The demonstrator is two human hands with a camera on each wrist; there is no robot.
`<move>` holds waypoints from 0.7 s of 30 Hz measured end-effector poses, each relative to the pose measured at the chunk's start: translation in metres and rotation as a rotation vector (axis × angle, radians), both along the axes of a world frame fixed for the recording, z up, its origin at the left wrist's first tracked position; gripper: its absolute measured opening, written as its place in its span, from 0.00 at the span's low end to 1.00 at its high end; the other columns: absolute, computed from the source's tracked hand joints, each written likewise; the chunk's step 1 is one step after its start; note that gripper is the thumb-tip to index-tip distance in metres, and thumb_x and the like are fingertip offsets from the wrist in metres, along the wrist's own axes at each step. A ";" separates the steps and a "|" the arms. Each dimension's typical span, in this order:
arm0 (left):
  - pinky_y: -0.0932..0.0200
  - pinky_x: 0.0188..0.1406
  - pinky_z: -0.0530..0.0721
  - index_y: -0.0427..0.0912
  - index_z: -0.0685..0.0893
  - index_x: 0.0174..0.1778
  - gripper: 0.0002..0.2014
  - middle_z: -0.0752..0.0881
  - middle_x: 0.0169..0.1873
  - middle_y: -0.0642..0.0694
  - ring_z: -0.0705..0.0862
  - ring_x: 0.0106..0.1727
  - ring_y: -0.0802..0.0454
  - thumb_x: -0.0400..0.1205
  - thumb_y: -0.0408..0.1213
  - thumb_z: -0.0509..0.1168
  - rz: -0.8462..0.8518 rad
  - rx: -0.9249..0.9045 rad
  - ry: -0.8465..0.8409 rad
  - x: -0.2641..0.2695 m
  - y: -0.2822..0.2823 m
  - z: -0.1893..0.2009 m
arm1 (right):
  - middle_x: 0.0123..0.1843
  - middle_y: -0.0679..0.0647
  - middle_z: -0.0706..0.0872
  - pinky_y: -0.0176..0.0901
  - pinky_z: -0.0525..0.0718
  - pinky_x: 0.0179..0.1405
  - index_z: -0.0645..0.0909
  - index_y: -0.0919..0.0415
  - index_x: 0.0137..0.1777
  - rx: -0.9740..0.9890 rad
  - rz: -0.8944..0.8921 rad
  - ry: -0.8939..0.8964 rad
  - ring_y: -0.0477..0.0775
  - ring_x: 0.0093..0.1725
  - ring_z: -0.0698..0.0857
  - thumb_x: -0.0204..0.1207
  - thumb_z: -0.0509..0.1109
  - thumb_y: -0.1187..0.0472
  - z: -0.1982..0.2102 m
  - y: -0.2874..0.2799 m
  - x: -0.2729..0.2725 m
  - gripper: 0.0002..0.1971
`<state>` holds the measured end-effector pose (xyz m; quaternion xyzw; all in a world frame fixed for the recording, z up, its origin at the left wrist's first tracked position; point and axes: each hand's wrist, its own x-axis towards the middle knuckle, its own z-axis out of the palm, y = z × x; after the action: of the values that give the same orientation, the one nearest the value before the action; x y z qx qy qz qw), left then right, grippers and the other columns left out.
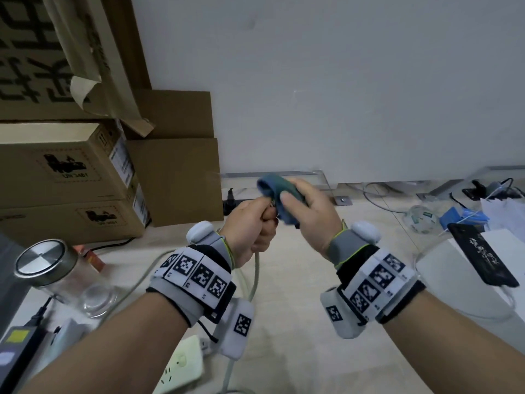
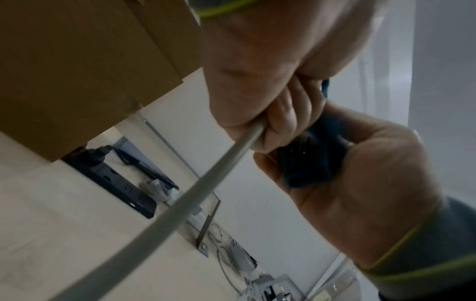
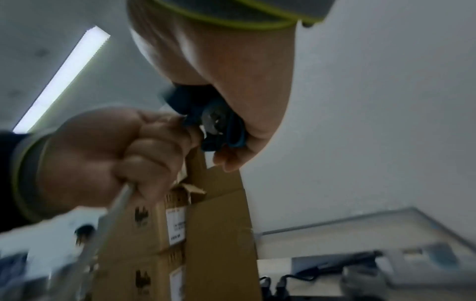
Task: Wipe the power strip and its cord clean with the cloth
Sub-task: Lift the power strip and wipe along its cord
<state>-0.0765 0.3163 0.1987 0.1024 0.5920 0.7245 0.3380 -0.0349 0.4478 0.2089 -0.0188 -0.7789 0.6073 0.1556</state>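
Note:
My left hand (image 1: 257,223) grips the pale grey cord (image 1: 255,275) in a fist, held up above the table. The cord runs down from the fist to the white power strip (image 1: 181,365) lying at the near edge, partly under my left forearm. My right hand (image 1: 306,207) holds a blue-green cloth (image 1: 279,187) bunched round the cord's end, right against the left fist. In the left wrist view the cord (image 2: 206,183) leaves the fist (image 2: 273,114) beside the cloth (image 2: 309,163). In the right wrist view the cloth (image 3: 221,124) is wrapped in my right palm; the plug is hidden inside it.
Cardboard boxes (image 1: 71,177) are stacked at the left. A glass jar with a metal lid (image 1: 48,265) stands front left. A black power strip (image 1: 230,203) lies by the wall. At the right lie a phone (image 1: 480,257), a white box (image 1: 466,268), cables and a clear tub (image 1: 420,218).

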 end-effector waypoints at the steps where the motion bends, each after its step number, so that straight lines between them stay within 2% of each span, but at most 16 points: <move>1: 0.63 0.20 0.46 0.50 0.62 0.24 0.21 0.59 0.17 0.51 0.51 0.20 0.55 0.86 0.44 0.51 -0.006 0.007 -0.033 0.000 -0.001 0.001 | 0.36 0.40 0.81 0.30 0.74 0.35 0.79 0.53 0.52 0.179 0.029 0.035 0.37 0.34 0.78 0.77 0.62 0.53 -0.005 0.000 0.002 0.08; 3: 0.62 0.21 0.46 0.50 0.62 0.24 0.23 0.59 0.17 0.51 0.51 0.19 0.54 0.87 0.48 0.52 -0.017 0.009 -0.072 0.000 -0.001 0.004 | 0.36 0.39 0.79 0.30 0.72 0.34 0.76 0.50 0.53 0.378 -0.048 0.064 0.37 0.35 0.78 0.77 0.60 0.48 -0.011 0.002 0.001 0.10; 5: 0.62 0.20 0.47 0.50 0.62 0.24 0.24 0.59 0.17 0.51 0.52 0.19 0.55 0.87 0.51 0.52 -0.010 -0.005 -0.076 0.001 0.002 0.006 | 0.34 0.40 0.78 0.30 0.70 0.32 0.73 0.51 0.49 0.460 -0.141 0.090 0.38 0.34 0.77 0.77 0.57 0.44 -0.013 0.002 -0.002 0.11; 9: 0.64 0.19 0.48 0.50 0.61 0.25 0.24 0.58 0.17 0.51 0.52 0.19 0.55 0.87 0.53 0.51 -0.010 -0.009 -0.053 0.001 0.009 0.011 | 0.33 0.43 0.79 0.39 0.73 0.32 0.73 0.56 0.44 0.417 -0.220 0.050 0.47 0.34 0.78 0.81 0.55 0.44 -0.012 0.000 -0.009 0.16; 10: 0.64 0.18 0.49 0.49 0.61 0.25 0.23 0.58 0.17 0.51 0.52 0.19 0.55 0.87 0.53 0.51 -0.011 -0.021 -0.041 -0.001 0.010 0.012 | 0.33 0.44 0.79 0.38 0.73 0.32 0.73 0.57 0.43 0.386 -0.228 0.033 0.46 0.34 0.79 0.83 0.56 0.45 -0.010 0.000 -0.011 0.16; 13: 0.66 0.17 0.50 0.49 0.61 0.25 0.23 0.59 0.16 0.52 0.52 0.19 0.55 0.87 0.52 0.50 -0.024 -0.064 0.007 -0.004 0.012 0.013 | 0.30 0.44 0.77 0.29 0.71 0.29 0.72 0.55 0.36 0.287 -0.260 -0.015 0.38 0.29 0.75 0.85 0.56 0.50 -0.005 -0.002 -0.016 0.16; 15: 0.67 0.16 0.51 0.50 0.61 0.25 0.23 0.60 0.17 0.52 0.52 0.19 0.54 0.87 0.51 0.49 -0.045 -0.099 0.046 -0.004 0.012 0.011 | 0.26 0.46 0.75 0.32 0.71 0.28 0.70 0.53 0.30 0.166 -0.302 -0.064 0.40 0.25 0.73 0.85 0.56 0.51 -0.006 -0.004 -0.019 0.19; 17: 0.67 0.16 0.52 0.50 0.61 0.25 0.22 0.60 0.17 0.52 0.51 0.19 0.54 0.87 0.49 0.49 -0.060 -0.122 0.097 -0.003 0.013 0.008 | 0.25 0.48 0.74 0.36 0.72 0.26 0.70 0.54 0.27 -0.045 -0.354 -0.130 0.46 0.25 0.72 0.84 0.57 0.51 -0.004 -0.007 -0.025 0.21; 19: 0.67 0.16 0.52 0.50 0.61 0.26 0.22 0.60 0.17 0.52 0.51 0.19 0.54 0.87 0.49 0.49 -0.075 -0.117 0.128 -0.001 0.014 0.006 | 0.24 0.50 0.74 0.35 0.68 0.22 0.73 0.56 0.29 -0.260 -0.400 -0.220 0.49 0.23 0.71 0.83 0.58 0.51 0.000 -0.011 -0.027 0.20; 21: 0.67 0.16 0.51 0.50 0.61 0.26 0.22 0.59 0.18 0.52 0.51 0.19 0.55 0.88 0.50 0.48 -0.079 -0.104 0.140 -0.001 0.013 0.007 | 0.22 0.52 0.76 0.37 0.68 0.24 0.75 0.59 0.30 -0.476 -0.446 -0.314 0.52 0.23 0.72 0.81 0.61 0.51 0.001 -0.008 -0.033 0.19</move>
<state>-0.0773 0.3297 0.2053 0.1584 0.6463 0.6699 0.3291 -0.0681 0.4399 0.2100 -0.3171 -0.6067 0.7124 0.1541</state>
